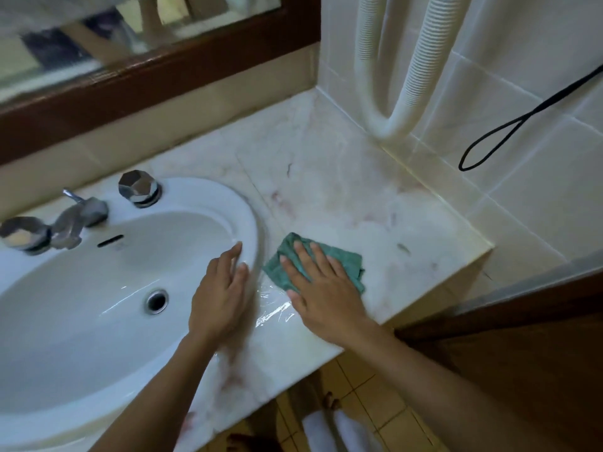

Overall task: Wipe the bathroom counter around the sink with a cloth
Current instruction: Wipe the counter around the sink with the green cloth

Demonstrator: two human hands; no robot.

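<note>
Mid-wipe | right hand, fingers spread flat, presses crumpled green cloth onto pale marble counter beside white oval sink | left hand, fingers straight, on rim | next, likely: sweep toward far corner

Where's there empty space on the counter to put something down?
The widest bare patch of counter lies between the green cloth, the white hose and the tiled wall. It is crowded by the sink rim: the left hand rests on it, the right hand presses the cloth, and a wet patch shines between them.
</note>
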